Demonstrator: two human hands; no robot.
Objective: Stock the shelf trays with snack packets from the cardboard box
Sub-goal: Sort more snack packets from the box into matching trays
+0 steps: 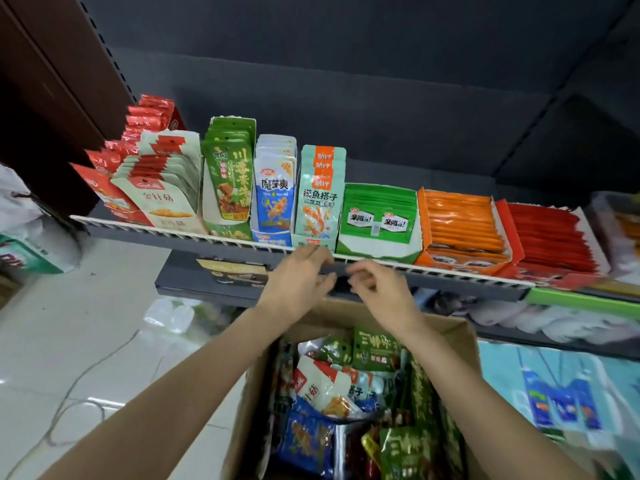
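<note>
Mostly stocked already: shelf trays (377,216) filled along the row, cardboard box (453,327) below still heaped with snack packets (325,386). Left hand (298,278) and right hand (377,285) at shelf edge, grip loose, holding nothing.

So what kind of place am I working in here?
Most likely a small shop or convenience store aisle. A dark metal shelf holds display trays of snack packets standing in rows, and a cardboard box of mixed packets sits below, with both hands empty in front of the shelf.
</note>
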